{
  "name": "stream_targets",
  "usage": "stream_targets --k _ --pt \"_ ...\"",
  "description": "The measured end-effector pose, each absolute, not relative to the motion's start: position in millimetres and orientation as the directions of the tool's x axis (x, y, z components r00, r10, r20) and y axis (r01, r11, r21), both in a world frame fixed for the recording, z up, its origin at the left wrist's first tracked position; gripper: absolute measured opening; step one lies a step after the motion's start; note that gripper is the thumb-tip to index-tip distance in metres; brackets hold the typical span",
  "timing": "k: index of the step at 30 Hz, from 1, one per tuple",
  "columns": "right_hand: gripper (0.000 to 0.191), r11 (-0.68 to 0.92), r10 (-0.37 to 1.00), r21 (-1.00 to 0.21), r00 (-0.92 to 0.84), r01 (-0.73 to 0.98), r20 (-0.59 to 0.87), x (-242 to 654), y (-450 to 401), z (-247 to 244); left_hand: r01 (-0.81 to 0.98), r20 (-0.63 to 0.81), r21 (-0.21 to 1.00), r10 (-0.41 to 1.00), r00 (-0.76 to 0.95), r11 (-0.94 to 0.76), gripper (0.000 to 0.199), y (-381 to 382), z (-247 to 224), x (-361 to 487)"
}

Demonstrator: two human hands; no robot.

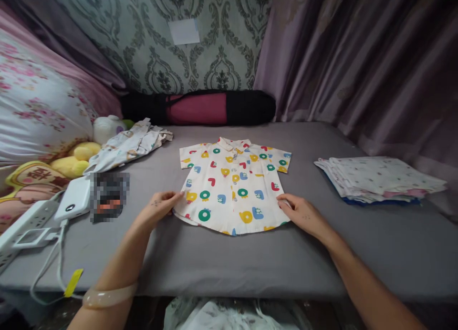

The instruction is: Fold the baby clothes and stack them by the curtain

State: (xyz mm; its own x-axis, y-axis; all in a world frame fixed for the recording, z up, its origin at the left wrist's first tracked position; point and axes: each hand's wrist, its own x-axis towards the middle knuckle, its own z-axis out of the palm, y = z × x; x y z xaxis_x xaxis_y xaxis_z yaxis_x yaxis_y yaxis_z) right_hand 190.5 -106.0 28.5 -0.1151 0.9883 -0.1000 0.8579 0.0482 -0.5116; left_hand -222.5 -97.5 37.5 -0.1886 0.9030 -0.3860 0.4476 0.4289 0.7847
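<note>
A small white short-sleeved shirt with a collar and colourful letter-like prints lies spread flat, front up, its collar toward the wall. My left hand pinches its left side edge near the hem. At the opposite side edge, my right hand grips the cloth between thumb and fingers. The curved hem faces me and rests on the grey sheet.
Folded clothes are stacked at the right. On the left lie a crumpled printed garment, a white power bank, a power strip and plush toys. A black and red long bag lines the wall.
</note>
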Motion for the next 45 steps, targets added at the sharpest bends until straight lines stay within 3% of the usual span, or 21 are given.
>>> stream_targets --k 7,10,13,18,21,24,26,29,30,32,36,45 --pt "0.045 -0.012 0.998 -0.626 -0.027 0.780 -0.053 192.2 -96.4 18.0 0.130 -0.512 0.827 0.828 -0.228 0.548 0.049 -74.0 26.7 -215.4" --pt "0.043 0.013 0.998 -0.652 -0.052 0.758 -0.040 193.1 -94.9 15.8 0.095 -0.531 0.822 0.816 -0.226 0.561 0.042 -72.6 29.4 -209.8" --pt "0.040 0.024 0.998 -0.628 -0.058 0.777 -0.034 194.7 -95.9 18.7 0.269 -0.425 0.832 0.869 -0.255 0.486 0.045 -75.2 29.6 -211.5" --pt "0.036 0.031 0.991 -0.451 -0.088 0.892 -0.105 197.8 -102.1 29.5 0.560 -0.233 0.749 0.932 -0.277 0.353 0.044 -80.1 24.1 -221.4" --pt "0.032 0.046 0.986 -0.367 -0.101 0.929 -0.133 197.6 -102.6 37.2 0.706 -0.163 0.648 0.958 -0.236 0.284 0.039 -82.3 22.4 -229.4" --pt "0.033 0.076 0.990 -0.202 -0.099 0.976 -0.105 184.3 -98.7 44.7 0.838 -0.003 0.523 0.984 -0.178 0.153 0.032 -83.4 21.8 -227.9" --pt "0.037 0.183 0.981 -0.126 -0.189 0.975 -0.037 164.4 -95.3 46.6 0.886 0.164 0.463 0.984 -0.067 -0.017 0.030 -82.9 21.6 -213.8" --pt "0.043 0.441 0.897 -0.175 -0.437 0.880 0.059 126.2 -90.4 40.0 0.838 0.287 0.396 0.918 0.274 -0.374 0.035 -80.6 19.0 -175.6" --pt "0.047 0.476 0.879 -0.194 -0.473 0.858 0.064 114.8 -88.5 35.5 0.784 0.263 0.386 0.872 0.412 -0.486 0.038 -79.7 16.9 -162.2" --pt "0.057 0.495 0.864 -0.239 -0.503 0.835 0.032 98.8 -82.7 25.0 0.767 0.181 0.357 0.845 0.503 -0.533 0.048 -78.5 11.1 -140.9" --pt "0.069 0.426 0.888 -0.279 -0.457 0.861 -0.056 93.9 -58.4 9.4 0.852 0.029 0.311 0.900 0.435 -0.422 0.064 -78.9 0.3 -128.4" --pt "0.068 0.227 0.968 -0.172 -0.242 0.959 -0.073 95.4 39.1 10.4 0.894 -0.016 0.236 0.918 0.396 -0.381 0.068 -82.9 2.4 -130.3"
